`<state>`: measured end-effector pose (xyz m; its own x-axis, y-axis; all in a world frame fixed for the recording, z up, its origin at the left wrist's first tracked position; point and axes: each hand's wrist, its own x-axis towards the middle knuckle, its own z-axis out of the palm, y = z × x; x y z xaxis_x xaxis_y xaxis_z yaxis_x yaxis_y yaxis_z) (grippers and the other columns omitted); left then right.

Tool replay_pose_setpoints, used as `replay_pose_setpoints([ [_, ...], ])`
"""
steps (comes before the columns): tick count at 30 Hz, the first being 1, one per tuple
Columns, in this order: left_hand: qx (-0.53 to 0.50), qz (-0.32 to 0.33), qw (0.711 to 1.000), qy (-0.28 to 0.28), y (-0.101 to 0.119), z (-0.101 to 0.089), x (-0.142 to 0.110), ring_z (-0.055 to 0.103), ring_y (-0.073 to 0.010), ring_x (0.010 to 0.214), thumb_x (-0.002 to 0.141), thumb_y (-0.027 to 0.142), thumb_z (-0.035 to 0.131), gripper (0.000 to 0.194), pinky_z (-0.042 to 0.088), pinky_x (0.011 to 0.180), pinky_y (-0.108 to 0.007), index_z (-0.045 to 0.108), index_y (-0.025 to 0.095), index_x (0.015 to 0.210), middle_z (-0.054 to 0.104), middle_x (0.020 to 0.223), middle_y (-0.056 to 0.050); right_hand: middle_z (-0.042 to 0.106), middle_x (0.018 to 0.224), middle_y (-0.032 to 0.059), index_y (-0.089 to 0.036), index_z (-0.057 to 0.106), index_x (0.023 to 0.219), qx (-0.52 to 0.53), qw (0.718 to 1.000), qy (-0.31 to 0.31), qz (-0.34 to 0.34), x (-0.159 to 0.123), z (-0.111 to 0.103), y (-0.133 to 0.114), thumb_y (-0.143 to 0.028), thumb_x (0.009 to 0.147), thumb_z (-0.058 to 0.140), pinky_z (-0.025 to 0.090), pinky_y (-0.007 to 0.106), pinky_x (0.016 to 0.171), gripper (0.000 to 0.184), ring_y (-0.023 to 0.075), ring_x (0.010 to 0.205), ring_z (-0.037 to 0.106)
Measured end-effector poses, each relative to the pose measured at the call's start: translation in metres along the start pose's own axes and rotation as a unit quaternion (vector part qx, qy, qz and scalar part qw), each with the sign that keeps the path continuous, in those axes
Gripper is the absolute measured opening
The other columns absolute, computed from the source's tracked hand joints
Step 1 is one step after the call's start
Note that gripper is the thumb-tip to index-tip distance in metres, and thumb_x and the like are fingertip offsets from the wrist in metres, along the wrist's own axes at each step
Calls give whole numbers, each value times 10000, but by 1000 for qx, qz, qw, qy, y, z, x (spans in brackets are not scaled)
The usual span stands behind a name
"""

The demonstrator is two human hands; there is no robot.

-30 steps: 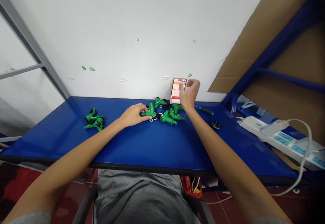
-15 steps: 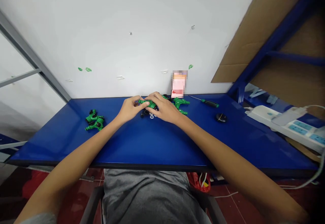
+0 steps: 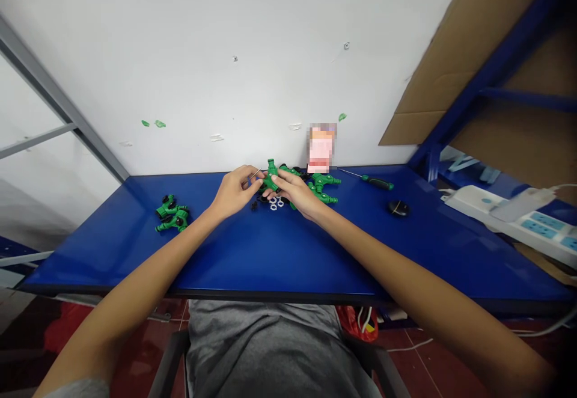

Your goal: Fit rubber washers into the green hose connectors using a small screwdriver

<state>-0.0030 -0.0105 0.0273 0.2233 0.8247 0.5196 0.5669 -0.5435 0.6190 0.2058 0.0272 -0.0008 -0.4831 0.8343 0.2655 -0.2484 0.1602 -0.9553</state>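
My right hand (image 3: 295,192) grips a green plastic hose connector (image 3: 270,179) and holds it just above the blue table (image 3: 270,254). My left hand (image 3: 234,191) is closed beside it, pinching a thin metal pin that points at the connector. Under the hands lie small white rings (image 3: 274,202) and black bits. More green connectors (image 3: 323,185) are heaped just right of my hands. A separate group of green connectors (image 3: 171,213) sits at the left of the table.
A phone (image 3: 321,149) leans against the white wall behind the pile. A green-handled screwdriver (image 3: 372,181) and a small black round object (image 3: 398,208) lie to the right. A white power strip (image 3: 514,223) sits at the far right under a cardboard-backed blue shelf (image 3: 496,79).
My right hand left the phone and came down to the pile, then took hold of a green connector. Both hands have now lifted it slightly off the table.
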Motion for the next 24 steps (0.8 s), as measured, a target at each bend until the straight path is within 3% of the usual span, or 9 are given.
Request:
replay_pose_setpoints([
  [3, 19, 9, 1000, 1, 1, 0, 0, 569, -148, 719, 997, 334, 609, 211, 493, 759, -304, 743, 189, 1072, 744, 943, -35, 760, 968, 47, -233, 745, 1004, 7, 1000, -3, 3, 0, 2, 0, -635, 850, 869, 662, 363, 813, 448, 186, 793, 749],
  [8, 63, 2, 998, -10, -6, -7, 5, 689, -229, 1011, 1006, 204, 489, 295, 531, 973, -372, 781, 196, 1046, 773, 1082, -65, 753, 972, 50, -233, 731, 1002, 21, 999, 39, 7, 0, 0, -4, -526, 847, 872, 645, 396, 818, 361, 198, 789, 745],
  [11, 89, -5, 996, -20, -12, -9, 7, 701, -235, 1008, 1057, 258, 497, 349, 539, 974, -369, 794, 199, 1229, 763, 1099, -78, 728, 915, 17, -235, 708, 968, 55, 995, 77, 20, 1, -6, -6, -409, 752, 893, 613, 383, 795, 334, 192, 773, 724],
  [14, 114, 14, 992, -45, -14, -8, 6, 723, -248, 1006, 1122, 367, 472, 440, 540, 980, -374, 712, 238, 1468, 784, 1085, -75, 680, 841, -20, -242, 677, 947, 67, 991, 111, 31, 4, -12, -5, -338, 672, 918, 559, 355, 730, 378, 184, 751, 682],
  [18, 139, 26, 987, -81, -9, -8, 2, 739, -276, 1130, 1129, 337, 416, 467, 532, 1013, -382, 672, 272, 1515, 808, 1221, -70, 661, 826, -26, -244, 639, 938, 78, 989, 122, 35, 6, -15, -3, -355, 657, 939, 496, 336, 671, 426, 184, 744, 650],
  [20, 141, 34, 984, -105, -6, -8, 0, 747, -262, 1048, 1106, 273, 398, 471, 535, 960, -375, 645, 239, 1505, 810, 1163, -77, 656, 813, -24, -243, 636, 951, 82, 990, 106, 36, 6, -14, -3, -376, 668, 945, 504, 347, 689, 439, 193, 755, 658],
  [24, 124, 41, 985, -109, -2, -7, -2, 651, -195, 703, 1070, 230, 416, 334, 490, 795, -339, 620, 196, 1332, 749, 827, -21, 641, 793, -30, -248, 637, 974, 80, 992, 87, 29, 5, -11, -3, -398, 696, 942, 508, 358, 706, 439, 201, 768, 664],
])
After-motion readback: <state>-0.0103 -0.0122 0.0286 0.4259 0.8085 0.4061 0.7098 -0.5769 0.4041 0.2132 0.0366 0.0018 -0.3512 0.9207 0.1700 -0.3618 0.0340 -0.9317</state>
